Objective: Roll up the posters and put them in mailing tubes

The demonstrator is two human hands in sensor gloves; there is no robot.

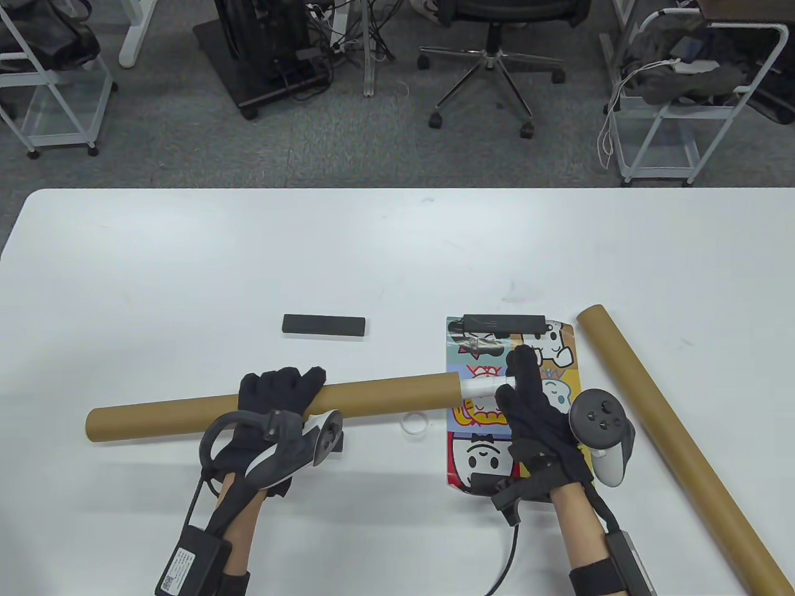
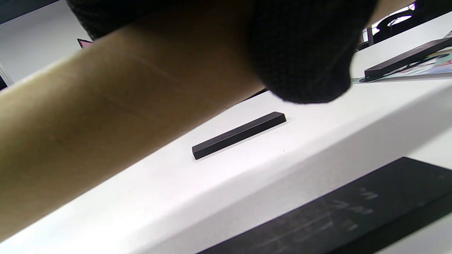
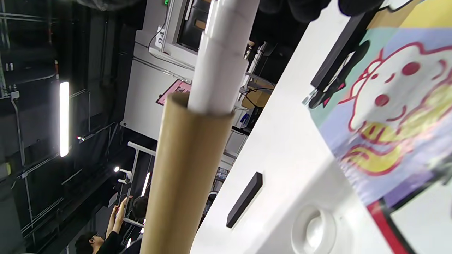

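Observation:
My left hand (image 1: pixel 279 397) grips a brown mailing tube (image 1: pixel 186 416) near its middle and holds it level above the table; the tube also fills the left wrist view (image 2: pixel 88 116). A white rolled poster (image 1: pixel 481 387) sticks out of the tube's right mouth, and my right hand (image 1: pixel 518 388) holds its free end. The right wrist view shows the white roll (image 3: pixel 220 70) entering the tube (image 3: pixel 180 176). A flat cartoon poster (image 1: pixel 515 403) lies under my right hand, held down by a black bar (image 1: pixel 504 323) at its far edge and another (image 1: pixel 490 481) at its near edge.
A second brown tube (image 1: pixel 671 434) lies diagonally at the right. A loose black bar (image 1: pixel 323 325) lies mid-table. A white end cap (image 1: pixel 413 424) lies below the held tube. Another black bar (image 2: pixel 353 211) lies near my left wrist.

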